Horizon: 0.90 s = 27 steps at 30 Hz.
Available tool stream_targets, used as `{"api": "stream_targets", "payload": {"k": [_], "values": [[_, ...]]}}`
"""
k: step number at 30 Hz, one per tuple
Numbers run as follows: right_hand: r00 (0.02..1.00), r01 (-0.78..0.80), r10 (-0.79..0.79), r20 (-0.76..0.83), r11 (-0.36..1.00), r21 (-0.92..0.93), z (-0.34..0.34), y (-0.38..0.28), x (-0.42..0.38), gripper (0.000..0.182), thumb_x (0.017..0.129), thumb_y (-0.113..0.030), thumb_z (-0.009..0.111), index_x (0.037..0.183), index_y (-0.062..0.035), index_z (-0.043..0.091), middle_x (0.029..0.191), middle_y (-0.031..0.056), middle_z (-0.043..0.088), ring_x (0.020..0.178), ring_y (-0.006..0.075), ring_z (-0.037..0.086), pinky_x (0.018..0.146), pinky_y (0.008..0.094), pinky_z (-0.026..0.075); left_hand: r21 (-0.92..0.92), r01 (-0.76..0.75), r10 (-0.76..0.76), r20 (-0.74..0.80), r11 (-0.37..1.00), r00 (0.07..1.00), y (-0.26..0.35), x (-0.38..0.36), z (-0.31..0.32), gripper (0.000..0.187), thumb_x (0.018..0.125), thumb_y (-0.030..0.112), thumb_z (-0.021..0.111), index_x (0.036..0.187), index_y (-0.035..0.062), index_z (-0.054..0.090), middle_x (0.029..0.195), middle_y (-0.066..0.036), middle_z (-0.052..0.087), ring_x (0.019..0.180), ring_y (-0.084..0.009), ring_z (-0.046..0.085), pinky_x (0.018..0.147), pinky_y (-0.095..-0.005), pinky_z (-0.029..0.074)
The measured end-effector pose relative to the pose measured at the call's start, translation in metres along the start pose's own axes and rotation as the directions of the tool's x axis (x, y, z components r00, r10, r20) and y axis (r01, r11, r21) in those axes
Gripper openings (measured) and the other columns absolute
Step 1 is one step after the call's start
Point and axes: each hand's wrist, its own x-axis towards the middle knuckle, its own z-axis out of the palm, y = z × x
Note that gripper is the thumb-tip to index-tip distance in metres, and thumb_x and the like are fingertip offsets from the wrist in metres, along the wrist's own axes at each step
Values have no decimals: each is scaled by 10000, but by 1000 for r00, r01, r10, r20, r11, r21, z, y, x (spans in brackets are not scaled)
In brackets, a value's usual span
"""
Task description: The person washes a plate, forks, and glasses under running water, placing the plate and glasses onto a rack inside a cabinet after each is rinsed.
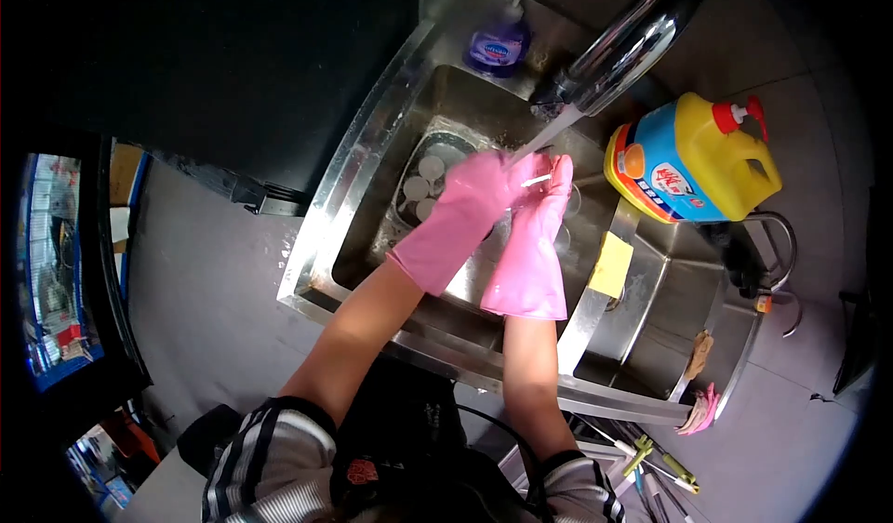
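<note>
Both my hands wear pink rubber gloves and are together over the left basin of a steel sink (312, 244), under the running tap (633, 44). My left hand (484, 184) is closed, its fingertips hidden against the other glove. My right hand (546, 193) points upward beside it, fingers bent together. A thin white piece (537, 181) shows between the gloves; its kind is too small to tell. Water falls onto the left glove. Below, in the basin, a tray (402, 198) holds several pale round discs (416, 188). Clear round shapes lie partly hidden at the right.
A purple soap bottle (499, 47) stands behind the basin. A large yellow detergent jug (693, 160) is at the right rear. On the divider lies a yellow sponge (611, 264). A pink glove (702, 409) hangs at the front right corner, near a brown cloth (699, 354).
</note>
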Motion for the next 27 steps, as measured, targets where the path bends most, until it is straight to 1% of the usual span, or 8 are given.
{"api": "stream_targets", "payload": {"k": [2,4,9,11,15,19,23,27], "values": [[997,-22,17,70,997,69,-11,-2,12,402,892,-432,743,1101,-107,631,1062,54,668,991,246,632,902,459,533,-27,190,-185,116,981,976,2,6,-11,594,949,561,518,1342,118,569,1106,-195,688,993,-340,666,897,-391,508],[990,-114,103,98,987,109,-1,-15,-7,471,874,-445,760,1153,-100,601,1114,65,652,1009,264,626,918,487,528,-308,68,-13,177,949,984,-11,-2,-12,649,892,500,661,1415,135,539,1090,-111,708,936,-233,671,828,-354,539],[974,-178,199,-111,968,180,1,-3,1,374,865,-385,790,1058,-102,641,1113,75,647,1027,242,615,941,427,513,-716,359,17,459,599,888,-44,-9,-27,726,820,179,810,1473,116,498,1084,-54,698,841,-132,669,702,-275,556],[993,-7,40,109,959,-285,-7,1,2,302,885,-305,782,1050,-84,658,1155,78,653,1037,204,609,948,390,505,-771,343,-2,405,537,914,-49,-12,-41,728,821,117,806,1476,86,492,1022,-74,709,772,-132,672,675,-264,558],[808,392,131,574,608,-691,8,-27,-33,178,949,-107,701,1092,-4,681,1126,68,708,1014,124,655,935,292,491,-682,266,-12,352,681,936,-61,-12,-80,547,891,149,747,1409,107,577,1101,-87,732,751,-155,699,664,-258,575],[795,168,222,564,813,-557,1,-31,-21,219,955,-218,711,979,0,698,940,96,736,892,159,695,910,296,508,-515,252,-248,78,819,966,-1,-26,-74,428,969,425,635,1213,79,699,946,-98,722,767,-187,687,693,-304,563],[980,-42,-50,-192,894,-446,-27,-7,15,365,949,-332,702,941,32,675,700,43,657,540,122,612,429,317,464,23,62,-60,-58,998,996,8,-9,-24,622,997,593,392,1041,59,708,847,-173,682,774,-284,679,738,-402,543],[971,-237,225,-85,955,-176,-72,7,36,337,1007,-383,500,1242,-176,623,825,26,683,658,172,640,614,383,568,-17,-32,31,-33,999,999,15,1,-14,595,962,569,435,973,37,702,818,-202,663,766,-331,667,759,-417,524]]}}
